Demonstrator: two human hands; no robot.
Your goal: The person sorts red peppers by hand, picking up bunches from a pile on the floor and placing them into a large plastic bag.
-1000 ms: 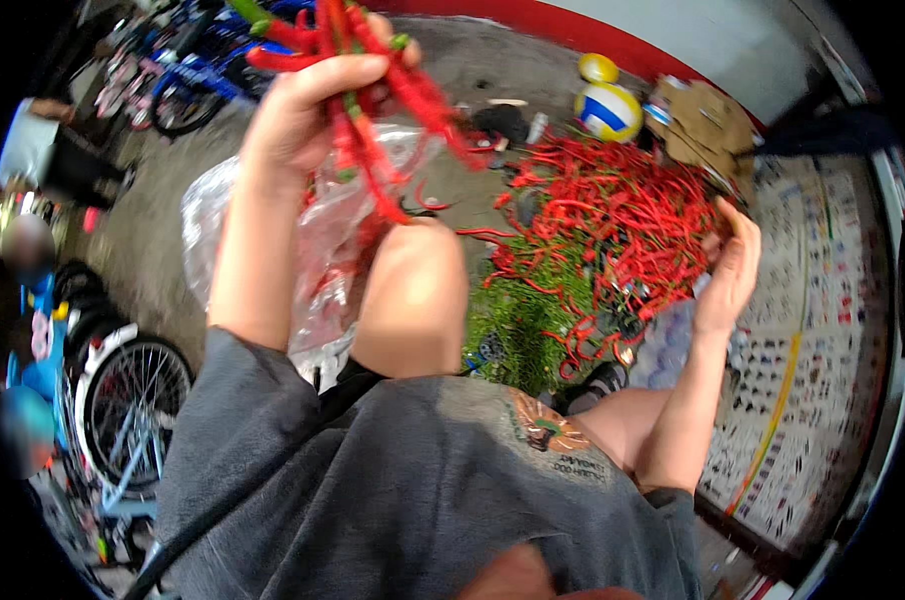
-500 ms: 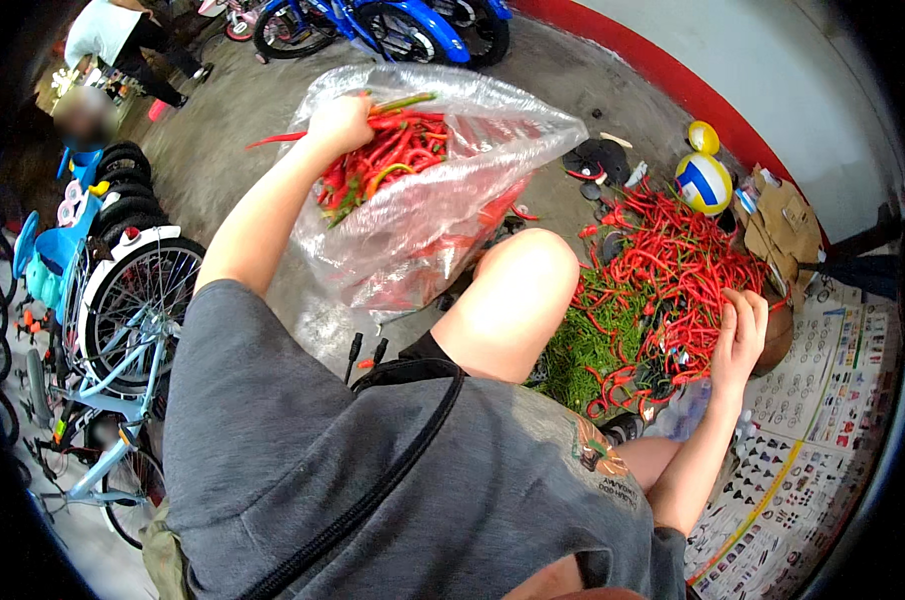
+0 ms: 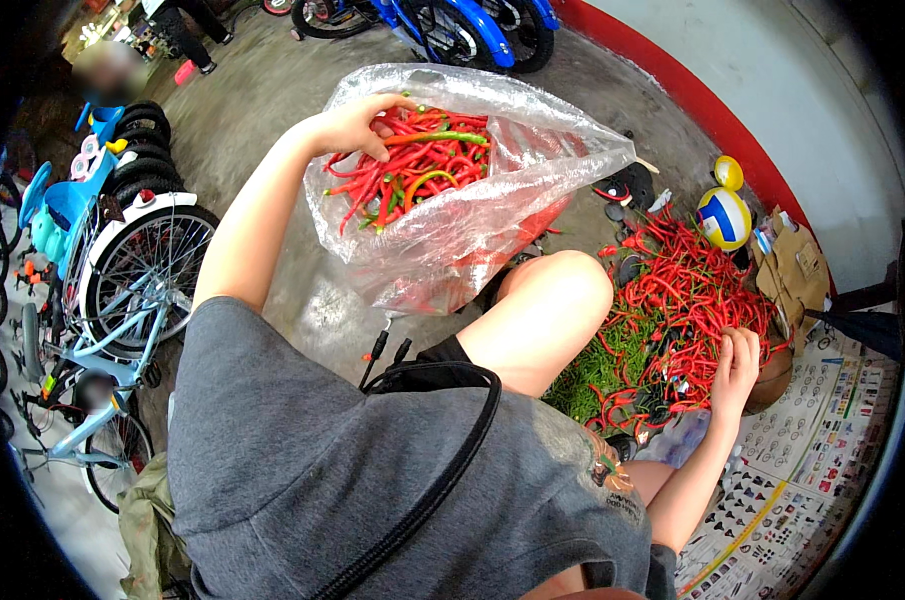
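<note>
A clear plastic bag [image 3: 413,265] stands with its mouth spread in front of me, partly filled with red chili peppers [image 3: 438,150]. Among them lie a few with green or orange parts. My left hand [image 3: 358,125] is over the bag's mouth at the peppers, thumb and fingers apart. On the right, a heap of loose red chili peppers [image 3: 688,290] covers the floor, with cut green stems [image 3: 598,370] beside it. At the heap's near right edge, my right hand [image 3: 736,370] has its fingers bent together on peppers; the fingertips are partly hidden.
My bent knee [image 3: 563,300] is between bag and heap. A ball [image 3: 723,218], a smaller yellow ball [image 3: 729,173] and cardboard [image 3: 793,265] lie by the wall. A light-blue bicycle [image 3: 123,350] stands left, blue bikes [image 3: 453,30] ahead. A person [image 3: 183,25] stands far left.
My left hand has opened over the bag, letting go of the chili peppers it held. My right hand stays at the heap's edge. The whole view has shifted a little.
</note>
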